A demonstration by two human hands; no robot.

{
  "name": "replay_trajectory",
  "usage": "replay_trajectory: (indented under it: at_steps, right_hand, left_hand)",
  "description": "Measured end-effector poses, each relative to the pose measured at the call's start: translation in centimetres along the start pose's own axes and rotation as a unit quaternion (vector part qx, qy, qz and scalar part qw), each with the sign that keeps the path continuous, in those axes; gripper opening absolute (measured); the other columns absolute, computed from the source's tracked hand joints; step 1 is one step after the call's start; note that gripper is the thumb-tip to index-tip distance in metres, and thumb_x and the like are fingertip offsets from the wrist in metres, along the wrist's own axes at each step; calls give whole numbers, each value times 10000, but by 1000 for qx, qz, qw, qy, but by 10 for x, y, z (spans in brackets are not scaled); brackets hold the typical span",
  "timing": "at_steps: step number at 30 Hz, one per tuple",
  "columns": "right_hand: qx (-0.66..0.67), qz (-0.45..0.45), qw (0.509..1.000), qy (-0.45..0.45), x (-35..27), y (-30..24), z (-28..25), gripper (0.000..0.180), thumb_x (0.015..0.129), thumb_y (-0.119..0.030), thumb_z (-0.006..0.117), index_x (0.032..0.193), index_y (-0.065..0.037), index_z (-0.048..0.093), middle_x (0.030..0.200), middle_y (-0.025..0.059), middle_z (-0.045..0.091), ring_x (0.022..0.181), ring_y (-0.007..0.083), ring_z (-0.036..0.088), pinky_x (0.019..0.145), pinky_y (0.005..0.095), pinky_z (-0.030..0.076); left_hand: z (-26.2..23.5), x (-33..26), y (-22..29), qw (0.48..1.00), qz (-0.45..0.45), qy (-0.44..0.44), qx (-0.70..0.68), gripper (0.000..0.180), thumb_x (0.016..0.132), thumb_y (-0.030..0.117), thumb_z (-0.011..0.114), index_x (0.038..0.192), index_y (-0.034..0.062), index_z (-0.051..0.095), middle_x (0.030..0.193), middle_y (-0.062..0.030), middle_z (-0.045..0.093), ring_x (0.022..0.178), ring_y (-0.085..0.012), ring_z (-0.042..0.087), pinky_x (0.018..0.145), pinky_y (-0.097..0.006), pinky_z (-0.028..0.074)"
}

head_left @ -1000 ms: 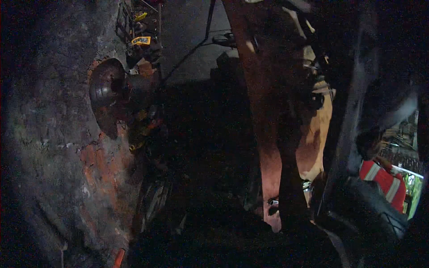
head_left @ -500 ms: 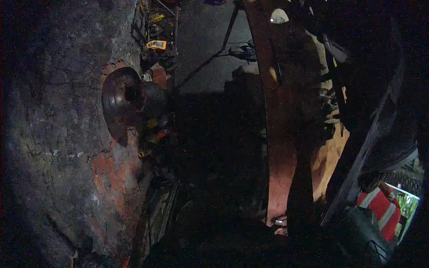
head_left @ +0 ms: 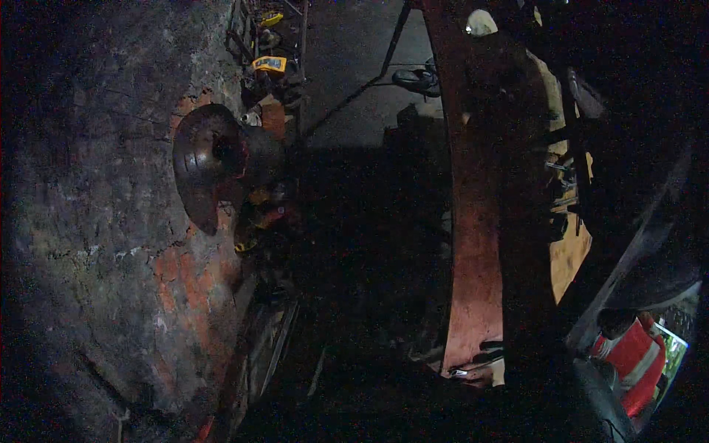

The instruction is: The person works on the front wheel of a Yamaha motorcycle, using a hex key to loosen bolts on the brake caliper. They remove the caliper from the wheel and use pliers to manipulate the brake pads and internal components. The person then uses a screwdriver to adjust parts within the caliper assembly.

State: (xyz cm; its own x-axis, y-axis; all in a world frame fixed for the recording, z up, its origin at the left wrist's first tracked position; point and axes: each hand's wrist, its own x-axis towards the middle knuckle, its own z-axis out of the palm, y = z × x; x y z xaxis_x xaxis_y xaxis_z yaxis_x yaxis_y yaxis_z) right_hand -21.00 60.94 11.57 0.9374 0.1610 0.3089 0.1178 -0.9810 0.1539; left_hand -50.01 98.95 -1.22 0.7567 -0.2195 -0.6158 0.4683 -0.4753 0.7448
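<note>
Neither of my hands can be made out; the lower part of the view is almost black. A long reddish-brown board [head_left: 476,295], like a bench top, runs from far to near right of the middle. At its near end lies a small pale object [head_left: 459,373] among dark shapes too dim to name. A broad dark shadow or body covers the board's right side. Beyond it a lit yellowish surface [head_left: 572,255] shows, with several thin objects [head_left: 563,184] at its far end.
On the left is a rough wall [head_left: 111,184] with a brown, hat-like rounded thing [head_left: 203,166] against it. Clutter with a yellow item [head_left: 270,65] lines the wall's foot. A thin metal leg [head_left: 369,85] slants over the floor. Red-and-pale cloth [head_left: 635,358] shows at lower right.
Most of the scene has shifted slightly right in the view. The dark shape over the board has shifted right, and less of the lit yellowish surface shows.
</note>
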Motion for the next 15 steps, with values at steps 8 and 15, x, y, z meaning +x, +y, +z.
replay_trajectory:
  at_steps: [8, 15]
  right_hand:
    - [15, 12, 1000, -12, 20, 0, 13, 225, 887, -180, 528, 991, -10, 632, 949, 151, 641, 841, 247, 628, 738, 360, 491]
    - [15, 28, 999, -24, -8, 2, 5, 221, 885, -181, 529, 986, -13, 630, 946, 154, 641, 837, 246, 629, 734, 360, 492]
  left_hand:
    - [-6, -5, -4, 1000, -8, 8, -5, 394, 919, 333, 530, 1221, 80, 510, 1179, -173, 551, 1115, -299, 516, 916, -454, 422]
    - [-10, 2, 1, 1000, 6, -8, 7, 390, 918, 336, 531, 1212, 80, 517, 1174, -175, 553, 1109, -301, 519, 913, -454, 423]
